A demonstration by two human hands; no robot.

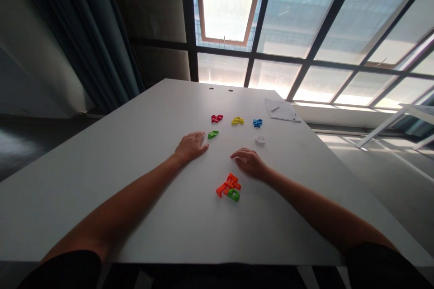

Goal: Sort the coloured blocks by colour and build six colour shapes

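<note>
Fingers open, the left hand (191, 146) lay beside green pieces (213, 134) at centre, the right hand (251, 163) curved, any pinch unclear, near the lower-centre orange-and-green pile (229, 185), with red pieces (217, 118), yellow pieces (238, 120) and blue pieces (257, 123) beyond, apparently grouped by colour.

Tabletop (152, 144) plain white. Piles: red (217, 118), yellow (238, 120), blue (257, 123), green (213, 134), whitish (260, 140). Near pile (228, 186) orange plus one green piece (233, 195). Curtain (81, 31) dark blue-grey. Sleeves (64, 271) black.

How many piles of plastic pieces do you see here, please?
6: red, yellow and blue piles farthest; green pile near left hand; white pile beyond right hand; orange-green pile nearest.
</note>
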